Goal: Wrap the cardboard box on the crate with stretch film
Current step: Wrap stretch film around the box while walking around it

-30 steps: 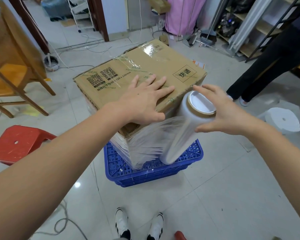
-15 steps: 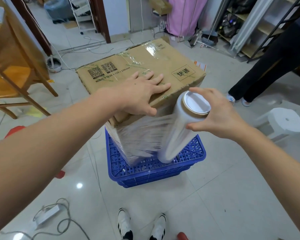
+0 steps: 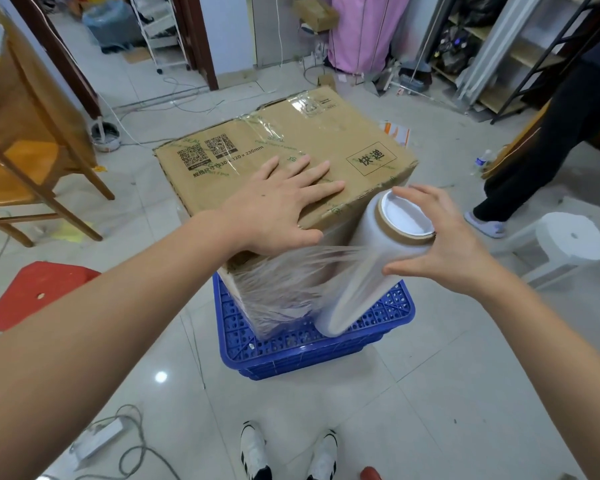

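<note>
Brown cardboard box point(image 3: 291, 150) sits on a blue plastic crate point(image 3: 326, 348), directly under the left hand point(image 3: 274, 206). Left hand lies flat on the box top near its closest edge, palm down, fingers straight and spread, holding nothing, thumb at the top edge of the near side. Clear tape and printed QR codes on the box top just beyond the left fingertips.

Right hand point(image 3: 444, 244) grips the upper end of a stretch film roll point(image 3: 368, 268), fingers curled over the cardboard core rim, thumb pressed against the roll's side. Roll is tilted, top end toward the right hand, lower end down over the crate, just beside the box's near corner. A sheet of stretch film point(image 3: 291, 285) runs taut from the roll, under the left hand, onto the box's near side, streaky and bunched. Box sides below the left hand already show film layers.

Red stool point(image 3: 32, 292) on the floor left of the left forearm. White stool point(image 3: 568, 244) right of the right hand. Another person's dark trouser legs point(image 3: 548, 147) beyond the right hand. Wooden chair point(image 3: 21, 161) far left. Wearer's black and white shoes point(image 3: 288, 452) on the tiles between the forearms; power strip and cable point(image 3: 97, 441) under the left forearm.
</note>
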A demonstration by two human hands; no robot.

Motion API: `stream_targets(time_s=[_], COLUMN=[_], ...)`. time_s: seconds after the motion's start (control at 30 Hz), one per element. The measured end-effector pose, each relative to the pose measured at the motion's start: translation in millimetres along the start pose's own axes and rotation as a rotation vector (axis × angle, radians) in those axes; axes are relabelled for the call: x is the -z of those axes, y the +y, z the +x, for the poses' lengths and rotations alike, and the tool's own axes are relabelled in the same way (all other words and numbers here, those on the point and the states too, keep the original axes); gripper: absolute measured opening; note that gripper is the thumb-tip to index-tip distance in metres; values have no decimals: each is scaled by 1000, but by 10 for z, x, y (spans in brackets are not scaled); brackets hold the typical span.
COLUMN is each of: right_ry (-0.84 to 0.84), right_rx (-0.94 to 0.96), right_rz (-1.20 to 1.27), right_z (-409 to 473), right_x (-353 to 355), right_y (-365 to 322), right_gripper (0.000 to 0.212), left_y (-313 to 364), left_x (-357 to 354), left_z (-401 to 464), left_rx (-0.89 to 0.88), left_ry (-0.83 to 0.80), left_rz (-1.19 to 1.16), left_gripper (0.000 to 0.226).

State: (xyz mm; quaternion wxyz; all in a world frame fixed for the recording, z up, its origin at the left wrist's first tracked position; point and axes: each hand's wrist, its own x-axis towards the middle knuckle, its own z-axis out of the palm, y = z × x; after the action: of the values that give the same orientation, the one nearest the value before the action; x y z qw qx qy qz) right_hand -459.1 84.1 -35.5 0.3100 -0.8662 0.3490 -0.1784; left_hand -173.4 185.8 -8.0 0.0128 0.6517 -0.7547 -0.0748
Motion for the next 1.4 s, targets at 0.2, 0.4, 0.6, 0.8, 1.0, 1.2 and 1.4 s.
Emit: stream_targets(time_s=[0.2, 0.4, 0.6, 0.8, 1.0, 1.2, 1.4], right_ry=[95, 201, 274, 354, 388, 364, 5], right_rx=[22, -74, -99, -162, -205, -196, -113], right_rz=[-1, 36, 47, -12, -47, -92, -22], right_z=[-12, -100, -125, -98, -186, -342, -306], right_x=[-41, -72, -74, -123, -199, -292, -35], right_y=[-35, -190, -392, -410, -444, -323, -248], right_gripper=[84, 72, 71, 77, 77, 78, 86], left_y=[-41, -155, -222, -249, -168, -170, -70], left_x=[31, 75, 131, 111, 60, 36, 126], left_z=[13, -55, -116, -174, -163, -127, -85], left_rx=[-14, -13, -23, -32, -67, -74, -57], left_ry=[-24, -27, -42, -35, -43, -12, 31], left_rz=[-12, -47, -55, -49, -43, -51, -72], left_gripper=[86, 88, 88, 88, 86, 83, 74])
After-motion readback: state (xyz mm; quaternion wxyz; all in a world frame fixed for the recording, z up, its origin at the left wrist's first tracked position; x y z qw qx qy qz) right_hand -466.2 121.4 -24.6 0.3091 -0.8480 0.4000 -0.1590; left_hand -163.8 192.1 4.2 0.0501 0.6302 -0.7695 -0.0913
